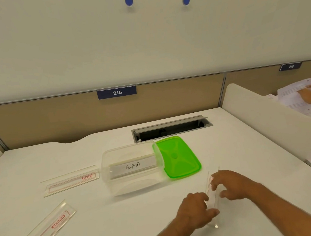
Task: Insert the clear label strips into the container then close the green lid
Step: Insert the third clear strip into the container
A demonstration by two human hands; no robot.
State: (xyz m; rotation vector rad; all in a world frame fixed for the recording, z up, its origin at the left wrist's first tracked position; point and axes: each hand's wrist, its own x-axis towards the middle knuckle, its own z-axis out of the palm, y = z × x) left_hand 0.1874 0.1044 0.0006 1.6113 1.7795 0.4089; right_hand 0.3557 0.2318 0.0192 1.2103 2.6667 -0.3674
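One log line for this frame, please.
left hand + right hand: gripping strip | container: open, one strip inside | lid: off, beside container | two strips on desk

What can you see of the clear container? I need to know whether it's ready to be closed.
The clear container is a rounded rectangular tub of see-through plastic, resting on the white desk with its opening up. One label strip marked ALPHA lies inside, slanted along its length. The green lid is off, beside its right end, seemingly tucked against the rim. Neither hand touches it.
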